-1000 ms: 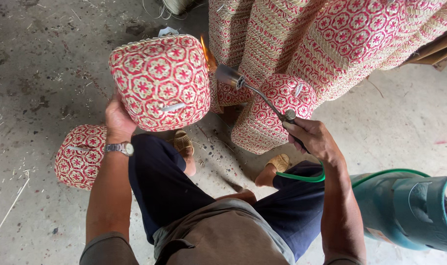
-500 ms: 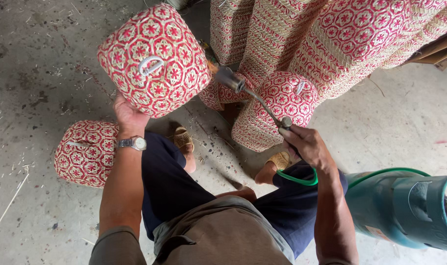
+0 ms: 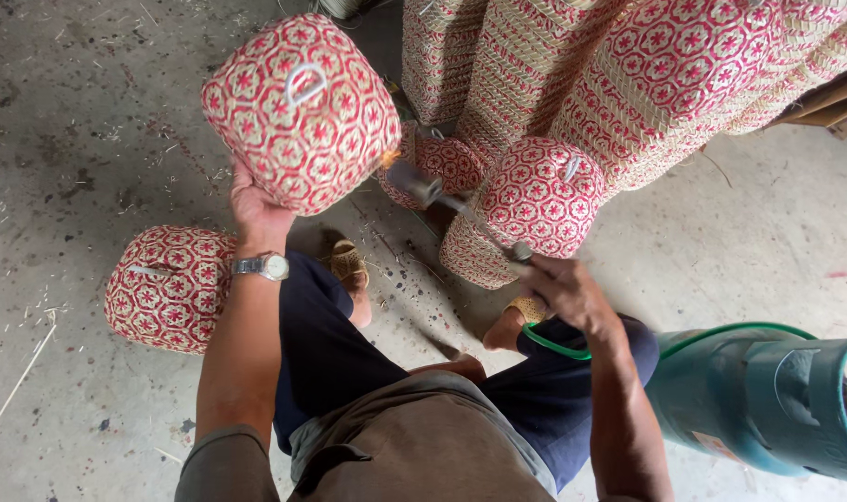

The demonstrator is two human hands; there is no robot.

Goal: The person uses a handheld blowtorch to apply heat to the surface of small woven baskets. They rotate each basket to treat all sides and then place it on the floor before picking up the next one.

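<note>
My left hand (image 3: 259,212) holds up a red-and-white woven basket lid (image 3: 302,107) with a small white loop handle on top. My right hand (image 3: 564,286) grips a metal gas torch (image 3: 439,200) by its handle; its nozzle points at the lid's lower right edge, where a small orange flame shows. A green hose (image 3: 553,344) runs from the torch past my knee to a teal gas cylinder (image 3: 767,395) lying at the right. I wear a wristwatch on the left wrist.
Another woven lid (image 3: 168,286) lies on the concrete floor at the left. Two more woven pieces (image 3: 535,209) stand by my feet, and tall stacked woven baskets (image 3: 628,74) fill the upper right. Straw bits litter the floor.
My left hand has raised and turned the lid so its looped top faces me. The torch has stayed near the lid's edge.
</note>
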